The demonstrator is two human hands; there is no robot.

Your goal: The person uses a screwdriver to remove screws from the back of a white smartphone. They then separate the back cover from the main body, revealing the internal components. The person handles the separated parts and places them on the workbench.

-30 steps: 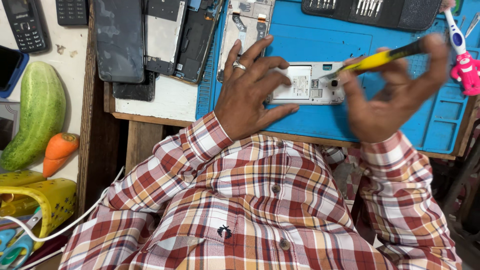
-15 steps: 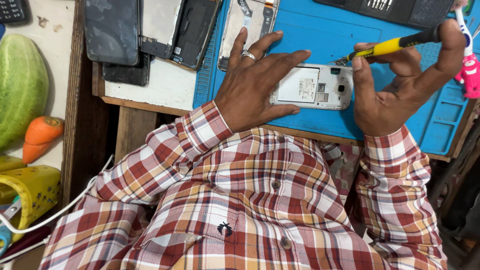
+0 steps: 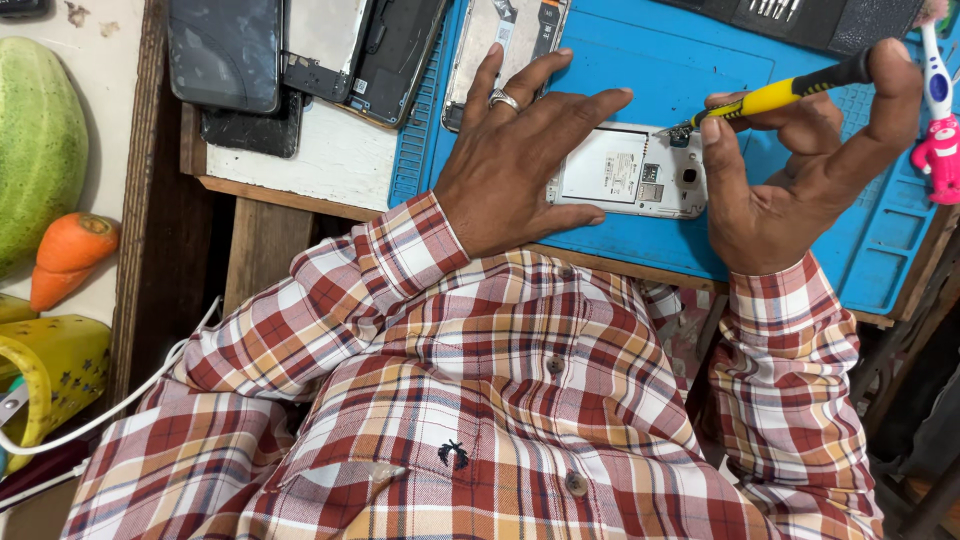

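Right hand (image 3: 790, 185) pinches a yellow-handled screwdriver (image 3: 775, 95) between thumb and fingers, index finger capping the black top end. Tip meets the upper right corner of an opened white phone (image 3: 630, 172), back cover off, insides showing.

Left hand (image 3: 515, 150) lies flat, fingers spread, pressing down on the phone's left part; thumb runs along its lower edge. Ring on one finger.

Phone lies on a blue work mat (image 3: 620, 60), near the mat's front edge, between the two hands.

Further out: more opened phone bodies (image 3: 505, 40) at the mat's top left, dark phones (image 3: 225, 50) stacked on the white bench surface to the left. Pink figure-shaped tool (image 3: 938, 140) at the mat's right edge. Far left, a green melon-like fruit (image 3: 38, 140) and an orange carrot (image 3: 70, 250).
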